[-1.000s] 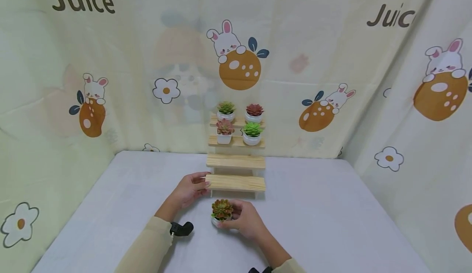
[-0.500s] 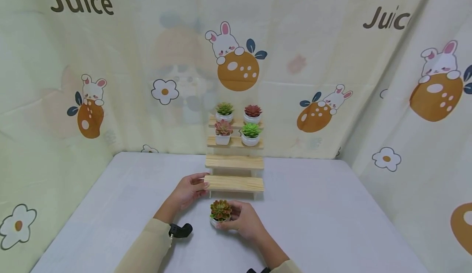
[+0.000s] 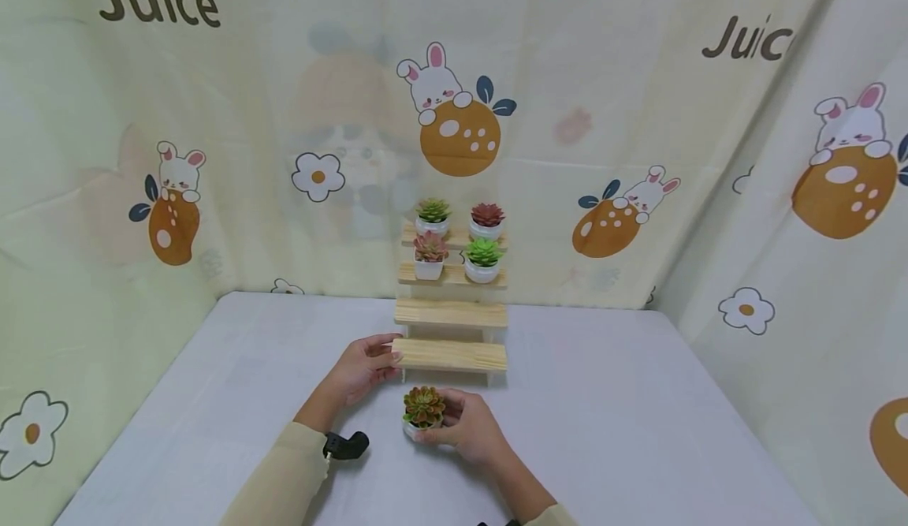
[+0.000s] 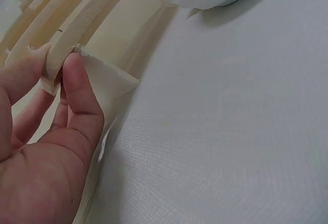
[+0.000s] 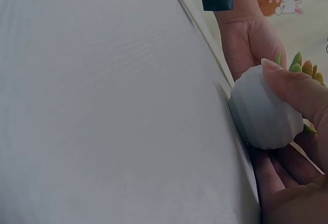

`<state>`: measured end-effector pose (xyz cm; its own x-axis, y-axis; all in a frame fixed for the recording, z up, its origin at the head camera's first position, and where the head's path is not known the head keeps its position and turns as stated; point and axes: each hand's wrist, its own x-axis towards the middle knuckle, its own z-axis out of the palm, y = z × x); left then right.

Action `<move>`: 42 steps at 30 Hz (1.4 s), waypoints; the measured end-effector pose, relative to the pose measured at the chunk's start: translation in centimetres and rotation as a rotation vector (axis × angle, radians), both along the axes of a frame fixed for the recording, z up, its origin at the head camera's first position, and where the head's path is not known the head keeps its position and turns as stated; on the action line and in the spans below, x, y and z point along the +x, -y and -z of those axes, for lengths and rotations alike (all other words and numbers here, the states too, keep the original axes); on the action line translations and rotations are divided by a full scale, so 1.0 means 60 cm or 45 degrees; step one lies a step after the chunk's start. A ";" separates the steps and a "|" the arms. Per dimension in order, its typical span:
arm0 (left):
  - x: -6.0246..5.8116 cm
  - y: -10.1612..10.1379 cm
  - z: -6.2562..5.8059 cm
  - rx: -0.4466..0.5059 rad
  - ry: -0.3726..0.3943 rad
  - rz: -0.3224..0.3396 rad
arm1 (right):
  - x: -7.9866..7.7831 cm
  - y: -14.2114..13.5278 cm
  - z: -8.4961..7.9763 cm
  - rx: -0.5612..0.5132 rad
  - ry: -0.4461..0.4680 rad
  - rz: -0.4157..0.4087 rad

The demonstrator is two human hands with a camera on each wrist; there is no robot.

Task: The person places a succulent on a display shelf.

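My left hand [image 3: 366,367] pinches the left end of the lowest step of a tiered wooden plant stand [image 3: 450,355]. In the left wrist view, thumb and fingers close on the end of that wooden slat [image 4: 97,21]. My right hand [image 3: 470,427] grips a small potted succulent [image 3: 423,408] in front of the stand, from its right side. Its leaves are green and reddish-orange; its round white pot [image 5: 264,108] has a ribbed wall, with the thumb on one side and fingers on the other. The pot sits at the table surface.
Several more potted succulents fill the two upper steps: a pink one [image 3: 429,254], a bright green one [image 3: 483,258], a dark red one [image 3: 486,218] and a green one [image 3: 433,214]. A white cloth covers the table [image 3: 603,415]. Printed curtains [image 3: 546,76] hang behind it.
Both hands keep their hold and position on the stand and the potted succulent. Only the head view has shifted slightly.
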<state>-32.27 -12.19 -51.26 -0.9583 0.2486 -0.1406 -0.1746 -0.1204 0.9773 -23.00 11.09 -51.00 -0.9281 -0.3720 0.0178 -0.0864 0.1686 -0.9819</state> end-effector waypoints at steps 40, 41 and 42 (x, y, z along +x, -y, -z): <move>-0.001 0.001 -0.006 -0.020 0.014 0.013 | -0.063 -0.005 -0.068 -0.008 -0.124 0.083; -0.001 0.000 -0.006 -0.020 0.015 0.010 | -0.066 -0.005 -0.070 -0.001 -0.128 0.089; -0.001 0.000 -0.006 -0.019 0.019 0.008 | -0.069 -0.005 -0.072 0.000 -0.127 0.093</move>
